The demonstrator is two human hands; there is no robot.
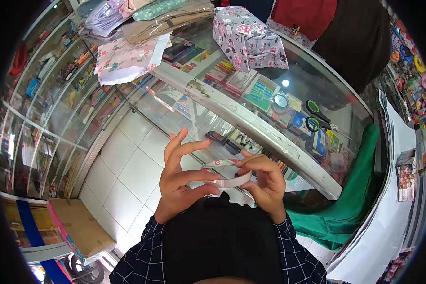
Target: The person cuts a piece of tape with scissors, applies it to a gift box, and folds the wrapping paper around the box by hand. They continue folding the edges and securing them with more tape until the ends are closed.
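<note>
A roll of clear tape [229, 182] with a red-and-white printed core is held in front of my chest, above the floor beside the counter. My left hand [177, 182] pinches its left side between thumb and index finger, the other fingers spread upward. On the opposite side, my right hand [266, 182] grips the roll's edge with thumb and fingertips. Across the glass counter [265, 135] from my hands are black-and-green scissors [318, 117] and another tape roll [280, 102]. A package in grey floral paper [248, 40] stands at the counter's far side.
Pink floral paper [123, 59] and bagged folded cloths [170, 21] lie at the upper left. Glass shelving [57, 94] lines the left, with a cardboard box [83, 227] below. Green cloth [336, 208] drapes at the right near large white sheets [388, 189].
</note>
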